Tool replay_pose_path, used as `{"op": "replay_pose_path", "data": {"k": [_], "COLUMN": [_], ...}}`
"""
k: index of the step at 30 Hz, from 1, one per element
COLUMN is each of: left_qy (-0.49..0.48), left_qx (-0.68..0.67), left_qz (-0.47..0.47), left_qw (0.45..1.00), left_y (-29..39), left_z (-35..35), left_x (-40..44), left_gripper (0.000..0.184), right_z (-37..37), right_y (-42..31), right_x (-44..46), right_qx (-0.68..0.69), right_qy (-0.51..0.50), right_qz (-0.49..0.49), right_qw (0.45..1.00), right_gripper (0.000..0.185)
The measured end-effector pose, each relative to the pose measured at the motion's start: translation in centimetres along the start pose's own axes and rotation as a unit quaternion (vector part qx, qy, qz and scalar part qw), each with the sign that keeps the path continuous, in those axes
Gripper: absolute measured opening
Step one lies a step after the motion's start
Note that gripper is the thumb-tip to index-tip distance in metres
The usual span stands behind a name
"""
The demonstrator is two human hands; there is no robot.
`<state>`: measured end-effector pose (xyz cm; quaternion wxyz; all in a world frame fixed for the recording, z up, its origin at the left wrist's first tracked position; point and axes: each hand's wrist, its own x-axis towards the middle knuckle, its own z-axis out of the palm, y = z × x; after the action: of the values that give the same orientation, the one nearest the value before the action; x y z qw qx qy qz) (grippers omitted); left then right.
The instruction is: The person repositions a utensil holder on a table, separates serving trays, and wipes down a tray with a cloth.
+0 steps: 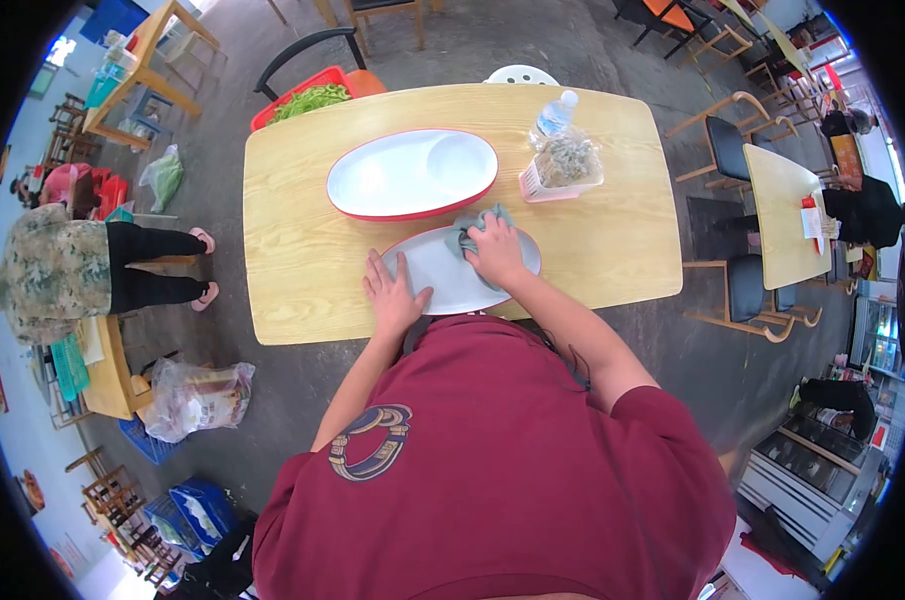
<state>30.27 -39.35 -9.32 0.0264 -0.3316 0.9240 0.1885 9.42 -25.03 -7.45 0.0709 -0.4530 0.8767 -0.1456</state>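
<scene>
A white oval plate (pixel 435 272) with a red rim lies on the wooden table (pixel 303 250), close to my body. My left hand (pixel 393 291) rests on the plate's left end with its fingers spread. Toward the plate's right end, my right hand (pixel 497 250) grips a grey-green cloth (pixel 465 236) and presses it on the plate's surface. Just beyond sits another white oval plate (pixel 388 172) with a red outer side; whether it is a stack I cannot tell. Neither hand touches it.
A plastic bottle (pixel 554 117) and a small white-and-pink basket (pixel 561 182) holding a bag stand at the table's back right. Behind the far left edge, a red crate (pixel 313 97) holds green vegetables. People stand at left (pixel 58 262) and right (pixel 868 212). Chairs (pixel 728 150) flank the right side.
</scene>
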Motion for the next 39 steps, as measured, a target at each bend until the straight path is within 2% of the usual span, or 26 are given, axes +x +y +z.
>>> {"op": "replay_pose_path", "data": {"k": [8, 14, 17, 20, 26, 29, 32, 35, 38, 39], "left_qy": [-0.003, -0.007, -0.009, -0.006, -0.007, -0.003, -0.010, -0.007, -0.006, -0.006], "left_qx": [0.003, 0.009, 0.010, 0.019, 0.014, 0.009, 0.017, 0.015, 0.013, 0.014], "left_qz": [-0.013, -0.016, -0.014, -0.008, -0.008, -0.003, -0.002, 0.005, 0.001, 0.001], "left_qw": [1.000, 1.000, 1.000, 1.000, 1.000, 1.000, 1.000, 1.000, 1.000, 1.000], "left_y": [-0.1, -0.1, 0.0, -0.3, -0.2, -0.4, -0.3, -0.5, -0.4, -0.4], "left_z": [0.0, -0.1, -0.2, 0.2, 0.2, 0.6, 0.6, 0.7, 0.4, 0.5], "left_x": [0.0, 0.1, 0.2, 0.3, 0.3, 0.3, 0.4, 0.3, 0.3, 0.3], "left_gripper": [0.101, 0.102, 0.102, 0.102, 0.102, 0.102, 0.102, 0.102, 0.102, 0.102], "right_z": [0.6, -1.6, -0.7, -3.3, -4.7, -5.8, -5.9, -4.1, -1.2, -0.7], "right_y": [1.3, 2.3, 5.0, 7.4, 9.3, 8.8, 7.1, 4.7, 3.6, 3.4], "right_x": [1.5, 1.5, 1.5, -0.1, -4.3, -4.1, -2.8, -1.9, -1.8, -1.9], "right_qx": [0.007, 0.055, -0.008, 0.050, 0.131, 0.180, 0.215, 0.220, 0.150, 0.150], "right_qy": [-0.033, -0.049, -0.062, -0.111, 0.049, 0.101, 0.107, 0.088, -0.002, 0.006], "right_qz": [0.058, 0.112, 0.147, 0.205, 0.246, 0.208, 0.145, 0.092, 0.046, 0.041], "right_qw": [0.998, 0.991, 0.987, 0.971, 0.959, 0.956, 0.960, 0.967, 0.988, 0.988], "right_gripper": [0.027, 0.023, 0.022, 0.031, 0.033, 0.031, 0.029, 0.028, 0.032, 0.033]}}
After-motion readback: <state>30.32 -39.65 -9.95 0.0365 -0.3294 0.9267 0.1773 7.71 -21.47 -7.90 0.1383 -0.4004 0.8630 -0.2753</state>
